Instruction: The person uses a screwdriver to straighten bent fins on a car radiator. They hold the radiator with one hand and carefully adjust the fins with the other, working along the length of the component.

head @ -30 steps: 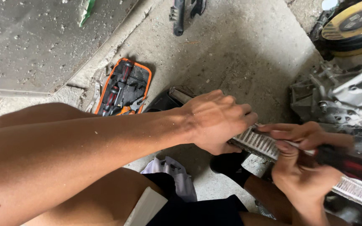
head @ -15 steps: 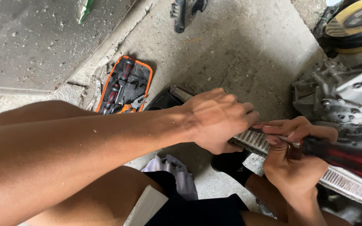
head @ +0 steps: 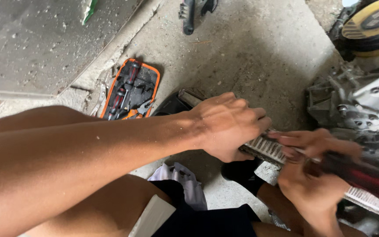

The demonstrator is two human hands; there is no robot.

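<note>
Grey concrete floor [head: 251, 57] fills most of the view, dusty and speckled, with a flat grey slab [head: 31, 44] lying at ten o'clock. At three o'clock sits a grimy cast-metal engine block [head: 356, 105], bolts and ribs showing, and above it at one o'clock a yellow-and-black round machine [head: 371, 26].

Across the middle runs a long ribbed metal part [head: 264, 147], pale finned slats along its length, stretching from about the centre down towards four o'clock. The left hand [head: 227, 127] lies over its upper end, fingers curled down and pressed around it, clamping it firmly. The right hand [head: 316, 175], blurred, sits just beside at four o'clock, closed around a red-and-black tool handle [head: 360, 173] whose tip meets the ribbed part; the thumb and fingers are wrapped tight, though the blur hides the details.

At ten o'clock from the hands an orange-edged tool pouch [head: 130, 90] lies open on the floor, with red-handled screwdrivers inside. A black tool [head: 189, 13] lies at twelve o'clock. A pale crumpled cloth [head: 185, 182] rests at six o'clock, near the person's knee.
</note>
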